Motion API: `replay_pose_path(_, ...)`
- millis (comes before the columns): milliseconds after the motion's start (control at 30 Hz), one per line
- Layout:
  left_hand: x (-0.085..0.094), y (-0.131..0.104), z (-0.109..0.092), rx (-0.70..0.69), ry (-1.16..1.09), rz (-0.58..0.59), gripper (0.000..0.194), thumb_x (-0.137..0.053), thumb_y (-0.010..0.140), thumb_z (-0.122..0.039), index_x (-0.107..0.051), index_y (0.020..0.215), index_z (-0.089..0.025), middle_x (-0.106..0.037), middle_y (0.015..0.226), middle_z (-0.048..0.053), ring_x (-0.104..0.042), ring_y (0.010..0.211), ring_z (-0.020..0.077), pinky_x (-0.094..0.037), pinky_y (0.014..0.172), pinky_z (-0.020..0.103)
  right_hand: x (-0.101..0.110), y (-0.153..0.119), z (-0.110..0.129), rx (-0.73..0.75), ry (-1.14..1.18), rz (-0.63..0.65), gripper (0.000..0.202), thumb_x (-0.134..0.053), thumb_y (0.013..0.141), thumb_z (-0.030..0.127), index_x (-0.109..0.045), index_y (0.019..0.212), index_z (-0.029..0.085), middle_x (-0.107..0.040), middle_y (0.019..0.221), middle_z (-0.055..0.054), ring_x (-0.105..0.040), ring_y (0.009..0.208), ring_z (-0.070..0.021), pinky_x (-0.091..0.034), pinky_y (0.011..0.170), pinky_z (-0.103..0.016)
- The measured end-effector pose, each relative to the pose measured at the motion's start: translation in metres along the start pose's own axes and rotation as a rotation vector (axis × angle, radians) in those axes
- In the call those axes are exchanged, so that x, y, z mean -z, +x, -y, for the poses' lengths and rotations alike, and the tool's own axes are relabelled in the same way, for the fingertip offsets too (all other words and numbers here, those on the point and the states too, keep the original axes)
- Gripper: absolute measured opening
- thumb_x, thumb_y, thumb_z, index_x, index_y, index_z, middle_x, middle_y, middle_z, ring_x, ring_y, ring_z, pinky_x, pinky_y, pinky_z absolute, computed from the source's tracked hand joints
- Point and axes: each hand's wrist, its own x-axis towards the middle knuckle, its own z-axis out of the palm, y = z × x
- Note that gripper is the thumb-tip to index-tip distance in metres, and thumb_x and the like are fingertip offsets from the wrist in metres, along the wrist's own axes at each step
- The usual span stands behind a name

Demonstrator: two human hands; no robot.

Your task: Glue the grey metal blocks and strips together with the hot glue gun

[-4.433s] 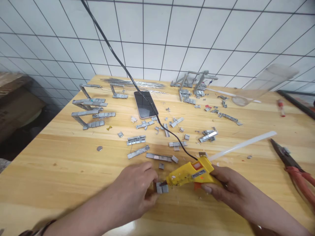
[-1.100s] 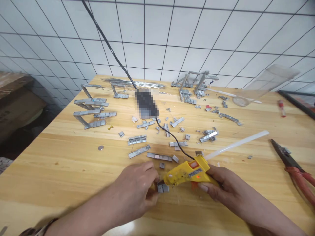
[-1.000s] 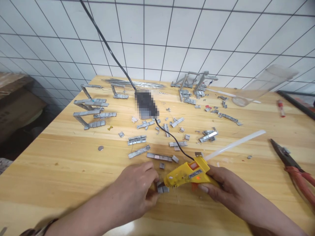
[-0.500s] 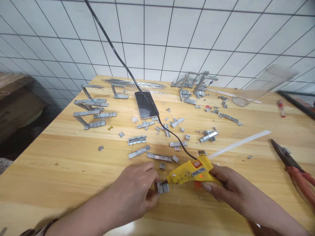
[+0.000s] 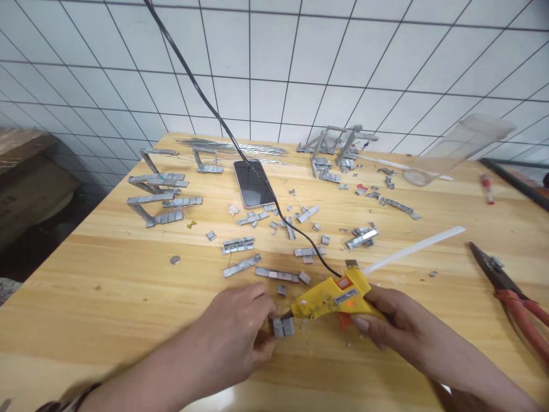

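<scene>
Left hand point(image 5: 242, 329) and right hand point(image 5: 398, 326) were close together at the near side of the worktop point(image 5: 128, 320). As far as I could see, the left had its thumb and fingers pinched on the end of a small grey piece point(image 5: 283, 328), which sat just in front of the fingertips. The right was wrapped around a yellow glue gun point(image 5: 330, 297), its nozzle angled down at the top of that piece; whether the tip touched it, I couldn't tell. A whitish stick point(image 5: 416, 250) stuck out from the gun's rear. Off to the right lay red-handled pliers point(image 5: 502, 279). A little beyond the hands were scattered grey strips point(image 5: 238, 245), with a round metal disc point(image 5: 175, 260) to their left. Farther back, angular grey stands point(image 5: 156, 201) were grouped on the left, and a black cord point(image 5: 214, 111) ran from the gun across a phone point(image 5: 253, 183). Near the tiled wall point(image 5: 266, 97) I saw thin wires point(image 5: 235, 146), more upright grey frames point(image 5: 332, 151), and a clear container point(image 5: 463, 149) on the right, tilted.
</scene>
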Motion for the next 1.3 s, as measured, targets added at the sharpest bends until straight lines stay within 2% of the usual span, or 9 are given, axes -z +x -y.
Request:
replay_pose_path(233,0.0028,-0.0017,-0.0031,0.010,-0.011,0.020,0.011,-0.050,0.074,-0.013,-0.056,0.080,-0.020,-0.058,0.084,0.002,-0.057,0.075,0.0173,-0.043,0.064,0.027,-0.0001,0.0011,0.0029,0.002,-0.008,0.027,0.027,-0.049,0.088,0.044,-0.063,0.083,0.021,-0.061,0.067,-0.001,-0.056,0.060,-0.0183,-0.046,0.052,-0.025)
replay_pose_path(433,0.0028,-0.0009,-0.0024,0.012,0.009,0.014,0.009,-0.050,0.075,-0.013,-0.056,0.079,-0.020,-0.058,0.082,0.001,-0.057,0.073,0.0168,-0.042,0.062,0.027,0.0015,0.0003,0.0036,-0.014,-0.004,0.032,0.029,-0.049,0.087,0.044,-0.062,0.076,0.020,-0.058,0.062,0.000,-0.051,0.054,-0.0159,-0.043,0.046,-0.024)
replay_pose_path(633,0.0006,-0.0005,-0.0008,0.003,0.014,0.003,0.010,-0.050,0.074,-0.013,-0.056,0.079,-0.020,-0.058,0.081,0.001,-0.057,0.073,0.0172,-0.041,0.062,0.027,-0.0011,0.0014,0.0027,-0.011,0.036,0.034,0.031,-0.049,0.088,0.046,-0.066,0.088,0.020,-0.060,0.061,0.001,-0.055,0.055,-0.0178,-0.047,0.053,-0.026)
replay_pose_path(733,0.0000,-0.0009,-0.0006,-0.001,0.004,-0.001,0.011,-0.050,0.074,-0.013,-0.056,0.080,-0.020,-0.058,0.082,0.001,-0.057,0.074,0.0172,-0.041,0.062,0.027,-0.0025,0.0023,0.0020,0.022,0.037,0.026,0.029,-0.049,0.088,0.044,-0.065,0.098,0.021,-0.066,0.075,-0.002,-0.060,0.067,-0.0203,-0.049,0.062,-0.028)
replay_pose_path(900,0.0013,-0.0009,-0.0017,0.007,0.000,0.008,0.010,-0.051,0.075,-0.014,-0.057,0.080,-0.020,-0.058,0.083,0.002,-0.057,0.074,0.0174,-0.042,0.063,0.028,-0.0021,0.0005,0.0021,-0.001,-0.029,0.020,0.026,-0.050,0.088,0.042,-0.065,0.085,0.021,-0.064,0.067,-0.001,-0.058,0.059,-0.0189,-0.048,0.052,-0.026)
replay_pose_path(967,0.0020,-0.0006,-0.0022,0.010,-0.005,0.008,0.011,-0.051,0.075,-0.014,-0.058,0.081,-0.020,-0.059,0.084,0.002,-0.057,0.075,0.0175,-0.043,0.065,0.028,-0.0016,-0.0003,0.0037,0.007,-0.039,0.022,0.024,-0.051,0.087,0.040,-0.064,0.080,0.021,-0.066,0.072,-0.002,-0.059,0.064,-0.0203,-0.050,0.056,-0.027)
replay_pose_path(1033,0.0024,-0.0004,-0.0025,0.015,-0.011,0.010,0.011,-0.051,0.075,-0.014,-0.058,0.081,-0.020,-0.059,0.083,0.002,-0.057,0.075,0.0175,-0.043,0.065,0.028,-0.0012,-0.0004,0.0055,0.026,-0.011,0.029,0.022,-0.052,0.086,0.038,-0.065,0.081,0.021,-0.068,0.076,-0.003,-0.061,0.069,-0.0216,-0.051,0.060,-0.028)
replay_pose_path(1167,0.0025,-0.0010,-0.0022,0.013,-0.007,0.014,0.011,-0.051,0.075,-0.015,-0.058,0.082,-0.020,-0.059,0.083,0.002,-0.057,0.074,0.0176,-0.043,0.063,0.027,-0.0013,0.0011,0.0072,0.022,0.040,0.021,0.025,-0.052,0.086,0.040,-0.066,0.083,0.020,-0.064,0.066,-0.001,-0.060,0.063,-0.0202,-0.050,0.056,-0.027)
replay_pose_path(1300,0.0022,-0.0010,-0.0017,0.014,0.020,0.016,0.010,-0.051,0.074,-0.014,-0.058,0.079,-0.020,-0.059,0.082,0.002,-0.057,0.073,0.0180,-0.042,0.062,0.028,-0.0018,0.0026,0.0065,0.042,0.018,0.023,0.028,-0.049,0.088,0.042,-0.065,0.092,0.020,-0.067,0.077,-0.003,-0.060,0.067,-0.0204,-0.049,0.058,-0.027)
